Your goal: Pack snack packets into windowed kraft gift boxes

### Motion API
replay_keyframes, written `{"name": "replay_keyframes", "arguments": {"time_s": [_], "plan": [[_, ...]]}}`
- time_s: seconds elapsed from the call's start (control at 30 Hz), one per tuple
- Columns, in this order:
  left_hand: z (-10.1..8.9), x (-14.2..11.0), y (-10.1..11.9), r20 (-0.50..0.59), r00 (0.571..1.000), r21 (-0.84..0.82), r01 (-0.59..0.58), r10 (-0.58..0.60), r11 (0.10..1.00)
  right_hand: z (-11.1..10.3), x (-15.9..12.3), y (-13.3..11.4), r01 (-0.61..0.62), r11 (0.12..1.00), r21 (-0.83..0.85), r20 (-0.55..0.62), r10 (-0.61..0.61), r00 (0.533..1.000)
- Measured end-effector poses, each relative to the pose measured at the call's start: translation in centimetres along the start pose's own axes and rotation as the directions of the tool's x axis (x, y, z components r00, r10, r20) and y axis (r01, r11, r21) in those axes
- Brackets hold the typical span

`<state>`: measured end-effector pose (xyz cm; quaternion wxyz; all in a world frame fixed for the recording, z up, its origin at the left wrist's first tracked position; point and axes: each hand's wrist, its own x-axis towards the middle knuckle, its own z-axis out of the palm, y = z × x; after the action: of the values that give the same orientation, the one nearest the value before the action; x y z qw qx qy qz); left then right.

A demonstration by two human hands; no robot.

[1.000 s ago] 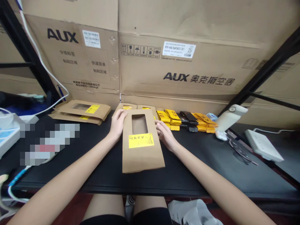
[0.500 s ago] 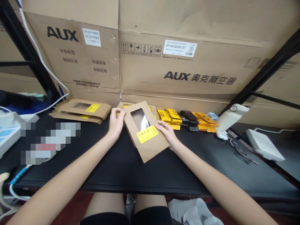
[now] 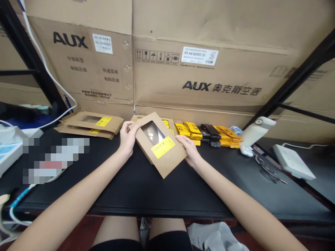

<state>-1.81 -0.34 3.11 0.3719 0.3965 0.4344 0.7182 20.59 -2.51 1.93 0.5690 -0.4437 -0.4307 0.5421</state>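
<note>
A flat brown kraft paper pouch point(image 3: 160, 148) with a clear window and a yellow label is held tilted above the black table point(image 3: 146, 188). My left hand point(image 3: 127, 136) grips its upper left corner, fingers closed on the edge. My right hand point(image 3: 190, 151) holds its right edge, thumb on top. Behind it, more of the same pouches point(image 3: 167, 122) lie against the cardboard.
A stack of window pouches point(image 3: 91, 123) lies at the left back. Yellow and black sachets point(image 3: 206, 134) lie in a row at the right back. A white bottle point(image 3: 258, 130), a white power strip point(image 3: 293, 162), cables and large AUX cardboard boxes point(image 3: 199, 69) surround the table.
The pouch was lying flat and straight on the table; both hands have lifted it and turned it so its top points to the upper left.
</note>
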Motion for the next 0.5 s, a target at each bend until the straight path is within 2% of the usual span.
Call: {"name": "replay_keyframes", "arguments": {"time_s": [0.1,0.17,0.37,0.5], "plan": [[-0.16,0.31,-0.03,-0.059,0.998,-0.011,-0.011,0.01,1.0,-0.23,0.43,-0.31,-0.024,0.984,0.178,-0.043,0.032,0.999],[-0.31,0.54,-0.09,-0.077,0.997,-0.003,-0.026,0.026,1.0,-0.42,0.62,-0.48,-0.013,0.972,0.234,-0.034,0.022,0.999],[-0.55,0.83,-0.22,-0.083,0.995,0.033,-0.054,0.056,0.998,-0.54,0.74,-0.44,0.098,0.973,0.211,-0.016,-0.097,0.995],[-0.56,0.68,-0.06,-0.108,0.991,0.018,-0.077,0.078,0.997,-0.57,1.05,-0.22,0.075,0.974,0.216,-0.061,-0.063,0.996]]}}
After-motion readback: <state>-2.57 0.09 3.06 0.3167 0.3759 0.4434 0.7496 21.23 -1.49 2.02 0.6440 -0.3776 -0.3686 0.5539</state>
